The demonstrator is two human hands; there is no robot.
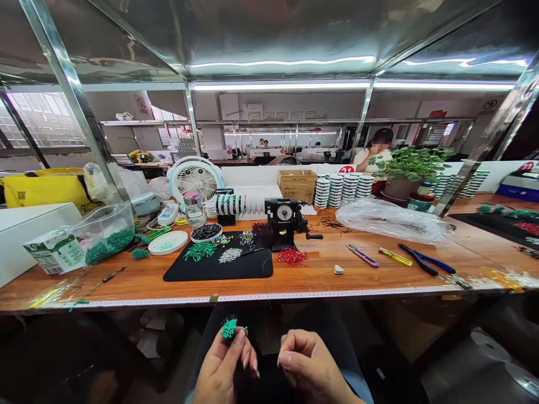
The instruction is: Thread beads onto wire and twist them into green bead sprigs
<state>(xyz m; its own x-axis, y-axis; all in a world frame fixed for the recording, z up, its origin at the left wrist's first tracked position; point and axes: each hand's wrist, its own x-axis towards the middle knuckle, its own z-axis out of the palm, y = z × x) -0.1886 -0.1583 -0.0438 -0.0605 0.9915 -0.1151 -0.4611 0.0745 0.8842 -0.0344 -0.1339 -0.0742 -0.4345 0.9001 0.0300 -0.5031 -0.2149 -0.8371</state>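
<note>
My left hand [225,362] is closed around a bunch of green-tipped pieces [229,328] with dark thin ends, held over my lap below the table's front edge. One green tip pokes out beside the thumb. To its right, my right hand [305,359] has its fingers curled together in a pinch; whatever is between them is too small to make out. The two hands are apart. Beyond them on the table lies a black mat [219,271] with green tubes [200,251], silvery beads [231,256] and coloured beads [247,238].
A hand-cranked winding machine [284,219] stands behind the mat. Red pieces [292,256], a white lump [338,270], tweezers [362,255], a yellow-handled tool [394,256] and blue pliers [427,261] lie rightward. A measuring tape [295,295] lines the table's front edge. A person [374,154] sits beyond.
</note>
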